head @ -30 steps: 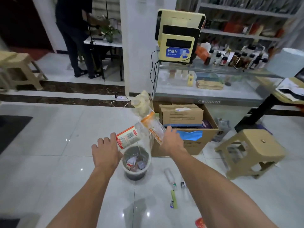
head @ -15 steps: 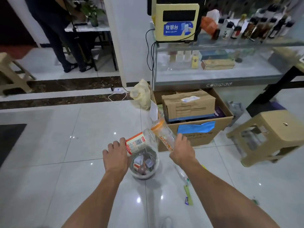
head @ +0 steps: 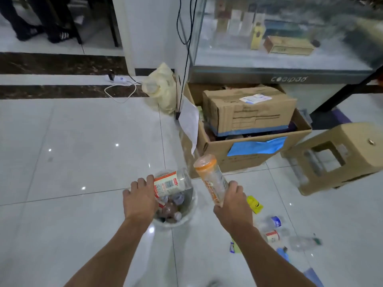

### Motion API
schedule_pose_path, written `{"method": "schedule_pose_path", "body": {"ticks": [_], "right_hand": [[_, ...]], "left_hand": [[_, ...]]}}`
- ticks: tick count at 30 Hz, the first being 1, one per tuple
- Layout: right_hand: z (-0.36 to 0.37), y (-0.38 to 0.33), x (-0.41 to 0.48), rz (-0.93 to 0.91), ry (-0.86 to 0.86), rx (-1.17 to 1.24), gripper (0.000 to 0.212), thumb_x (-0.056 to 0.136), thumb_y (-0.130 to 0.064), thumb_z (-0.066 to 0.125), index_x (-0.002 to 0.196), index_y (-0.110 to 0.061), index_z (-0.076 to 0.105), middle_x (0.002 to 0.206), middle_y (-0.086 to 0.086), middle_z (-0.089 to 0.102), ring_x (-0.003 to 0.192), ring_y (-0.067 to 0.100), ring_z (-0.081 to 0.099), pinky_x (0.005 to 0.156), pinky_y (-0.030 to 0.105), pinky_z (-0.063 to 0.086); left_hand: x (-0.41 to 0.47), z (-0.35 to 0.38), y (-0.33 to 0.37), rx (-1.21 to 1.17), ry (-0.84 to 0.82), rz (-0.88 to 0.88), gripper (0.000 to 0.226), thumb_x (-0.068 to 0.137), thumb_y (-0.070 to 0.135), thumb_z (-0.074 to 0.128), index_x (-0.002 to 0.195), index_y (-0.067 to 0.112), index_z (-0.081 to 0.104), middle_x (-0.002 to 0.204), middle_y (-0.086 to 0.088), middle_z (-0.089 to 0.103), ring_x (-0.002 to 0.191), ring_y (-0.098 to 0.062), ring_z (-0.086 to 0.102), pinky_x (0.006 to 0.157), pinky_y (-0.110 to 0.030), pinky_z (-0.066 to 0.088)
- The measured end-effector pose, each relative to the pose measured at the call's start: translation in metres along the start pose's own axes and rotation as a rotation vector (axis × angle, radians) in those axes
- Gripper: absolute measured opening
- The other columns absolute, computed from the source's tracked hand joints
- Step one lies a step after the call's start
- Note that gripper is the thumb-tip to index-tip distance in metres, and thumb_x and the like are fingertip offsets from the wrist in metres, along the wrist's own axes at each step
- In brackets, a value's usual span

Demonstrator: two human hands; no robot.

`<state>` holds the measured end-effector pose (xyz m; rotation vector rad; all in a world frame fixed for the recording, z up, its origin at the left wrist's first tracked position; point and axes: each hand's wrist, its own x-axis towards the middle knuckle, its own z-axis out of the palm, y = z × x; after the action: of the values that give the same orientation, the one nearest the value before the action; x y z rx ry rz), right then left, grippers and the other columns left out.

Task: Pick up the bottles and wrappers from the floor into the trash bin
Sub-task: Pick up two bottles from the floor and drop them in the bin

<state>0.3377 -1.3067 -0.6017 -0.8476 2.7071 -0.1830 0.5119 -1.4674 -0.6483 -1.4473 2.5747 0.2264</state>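
Above the white tiled floor (head: 83, 141), in the head view, the left hand (head: 141, 200) grips a clear bottle with a red-and-white label (head: 172, 183), fingers curled round it, lying sideways over the trash bin (head: 176, 223). The right hand (head: 234, 206) wraps its fingers round the lower end of an orange-labelled bottle (head: 211, 179), tilted, just right of the bin. The bin already holds bottles and wrappers. A yellow wrapper (head: 255, 204) and small bottles (head: 271, 222) lie on the floor right of the right hand, near a cardboard box (head: 248, 150).
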Motion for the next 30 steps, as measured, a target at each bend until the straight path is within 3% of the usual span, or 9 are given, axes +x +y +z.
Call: {"method": "schedule_pose_path", "body": {"ticks": [9, 13, 18, 22, 26, 30], "right_hand": [[0.149, -0.004, 0.049, -0.072, -0.059, 0.067, 0.054, 0.077, -0.026, 0.070, 0.115, -0.016, 0.034, 0.110, 0.003, 0.044, 0.100, 0.022, 0.048, 0.071, 0.027, 0.040], [0.191, 0.002, 0.073, -0.147, -0.030, 0.031, 0.056, 0.076, -0.028, 0.074, 0.116, -0.014, 0.037, 0.111, 0.005, 0.046, 0.101, 0.023, 0.049, 0.069, 0.026, 0.038], [0.222, 0.010, 0.089, -0.238, -0.052, -0.059, 0.060, 0.077, -0.028, 0.074, 0.121, -0.012, 0.037, 0.114, 0.006, 0.045, 0.106, 0.023, 0.048, 0.072, 0.032, 0.046], [0.238, 0.013, 0.095, -0.262, -0.087, -0.098, 0.061, 0.078, -0.028, 0.073, 0.124, -0.015, 0.035, 0.117, 0.006, 0.044, 0.106, 0.022, 0.048, 0.074, 0.032, 0.047], [0.246, 0.008, 0.099, -0.294, -0.105, -0.121, 0.059, 0.081, -0.028, 0.070, 0.126, -0.014, 0.034, 0.117, 0.006, 0.044, 0.105, 0.021, 0.048, 0.078, 0.031, 0.048], [0.250, -0.008, 0.102, -0.274, -0.125, -0.150, 0.059, 0.082, -0.029, 0.069, 0.127, -0.014, 0.033, 0.118, 0.006, 0.043, 0.106, 0.022, 0.047, 0.079, 0.033, 0.050]], "left_hand": [[0.056, 0.159, -0.013, -0.015, -0.018, 0.021, 0.055, 0.083, 0.042, 0.057, 0.130, 0.017, 0.040, 0.112, -0.004, 0.058, 0.101, -0.022, 0.055, 0.086, -0.038, 0.044], [0.086, 0.210, -0.002, -0.052, -0.043, 0.035, 0.066, 0.080, 0.048, 0.065, 0.130, 0.017, 0.036, 0.122, -0.004, 0.055, 0.110, -0.022, 0.053, 0.091, -0.038, 0.042], [0.095, 0.263, 0.010, -0.058, -0.093, 0.018, 0.072, 0.082, 0.058, 0.062, 0.134, 0.016, 0.034, 0.127, -0.008, 0.053, 0.116, -0.026, 0.050, 0.095, -0.038, 0.040], [0.095, 0.289, 0.018, -0.027, -0.183, 0.027, 0.060, 0.088, 0.048, 0.057, 0.134, 0.016, 0.034, 0.129, -0.011, 0.052, 0.120, -0.030, 0.047, 0.098, -0.041, 0.037], [0.093, 0.292, 0.018, -0.123, -0.285, 0.058, 0.051, 0.092, 0.032, 0.054, 0.137, 0.017, 0.035, 0.129, -0.010, 0.052, 0.120, -0.028, 0.049, 0.095, -0.039, 0.048], [0.089, 0.277, 0.003, -0.204, -0.219, 0.026, 0.044, 0.092, 0.031, 0.053, 0.132, 0.017, 0.043, 0.129, -0.008, 0.054, 0.119, -0.028, 0.051, 0.096, -0.038, 0.046]]}}
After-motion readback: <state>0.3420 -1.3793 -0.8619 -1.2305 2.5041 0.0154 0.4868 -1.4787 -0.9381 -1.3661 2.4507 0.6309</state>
